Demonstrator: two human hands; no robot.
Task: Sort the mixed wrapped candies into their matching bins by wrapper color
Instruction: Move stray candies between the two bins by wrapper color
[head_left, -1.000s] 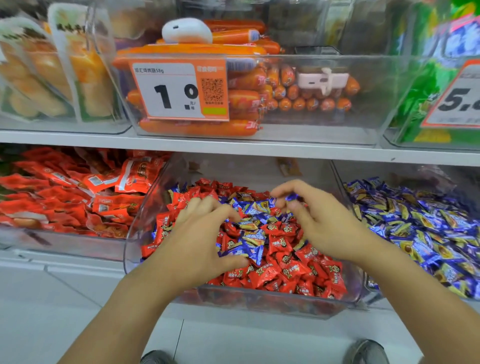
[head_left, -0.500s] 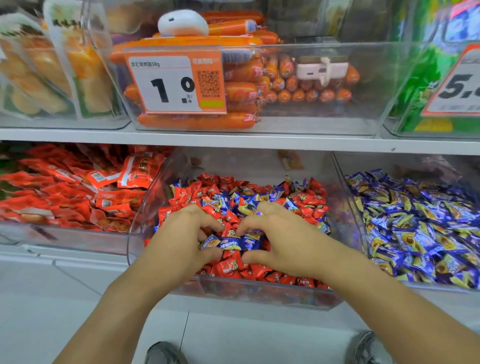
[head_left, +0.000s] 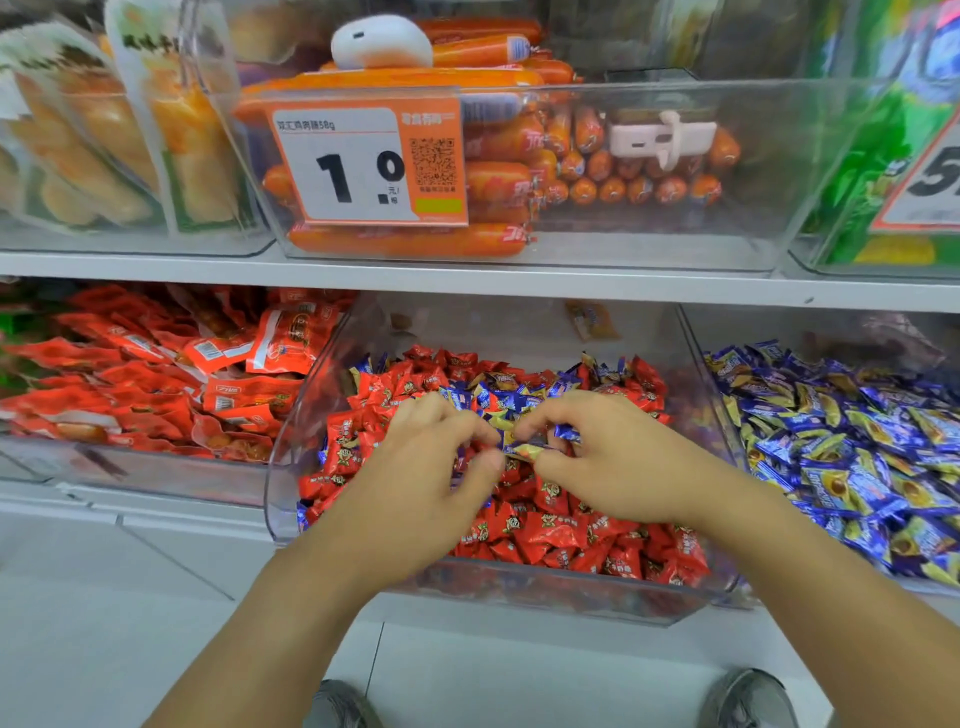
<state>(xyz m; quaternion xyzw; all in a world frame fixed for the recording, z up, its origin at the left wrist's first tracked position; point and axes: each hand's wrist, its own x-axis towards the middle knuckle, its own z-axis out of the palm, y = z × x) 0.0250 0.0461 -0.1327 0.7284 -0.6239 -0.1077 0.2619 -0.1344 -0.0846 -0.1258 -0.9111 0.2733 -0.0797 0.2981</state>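
A clear middle bin (head_left: 291, 467) holds red wrapped candies (head_left: 561, 535) with blue-and-yellow ones (head_left: 498, 400) mixed in along the back. Both my hands are inside it. My left hand (head_left: 415, 478) has curled fingers, its thumb and fingertips pinching at a blue-and-yellow candy (head_left: 524, 451) in the middle. My right hand (head_left: 613, 462) pinches the same candy from the other side, and more blue wrappers (head_left: 566, 432) show between its fingers. The bin to the right (head_left: 701, 353) is full of blue-and-yellow candies (head_left: 852, 452).
Left of the middle bin is a bin of larger red snack packets (head_left: 156, 379). The shelf (head_left: 467, 280) above carries a clear bin of orange sausages (head_left: 498, 171) with a price tag (head_left: 363, 166). My shoes (head_left: 748, 701) show on the pale floor below.
Both hands stayed close together in the middle bin. They lifted slightly off the pile and now pinch a blue-and-yellow candy between them.
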